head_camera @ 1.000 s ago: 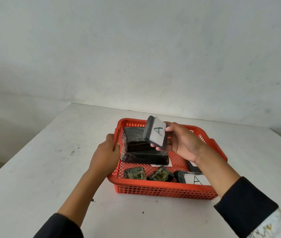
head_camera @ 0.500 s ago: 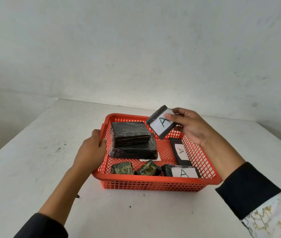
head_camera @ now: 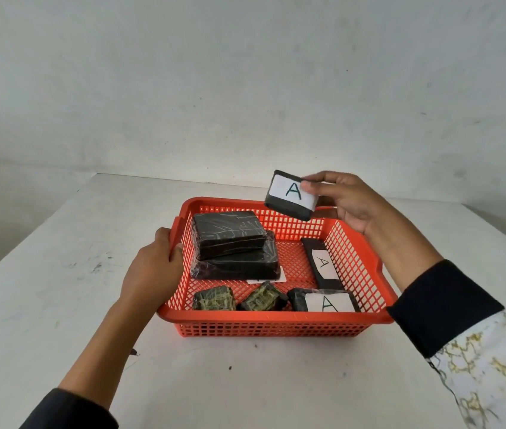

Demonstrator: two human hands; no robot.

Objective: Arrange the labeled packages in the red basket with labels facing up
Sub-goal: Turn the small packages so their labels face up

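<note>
Pinching small black pkg (head_camera: 290, 196) w/ right hand (head_camera: 343, 202) by its right edge, over far right corner of red basket (head_camera: 272, 326), white "A" label showing. Prob. light, stiff, wrap slick, so gripping the edges, not the label. Left hand (head_camera: 152, 267) clasping basket's left rim on tabletop (head_camera: 60, 305).

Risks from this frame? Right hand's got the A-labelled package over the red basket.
1. The right hand pinches the black A-labelled package only at one end, above the red mesh basket; it might slip or flip label-down.
2. Free floor is tight: the narrow labelled package lies below, so it may get covered.
3. The two stacked black wrapped packages show no label; they may stay unturned.
</note>
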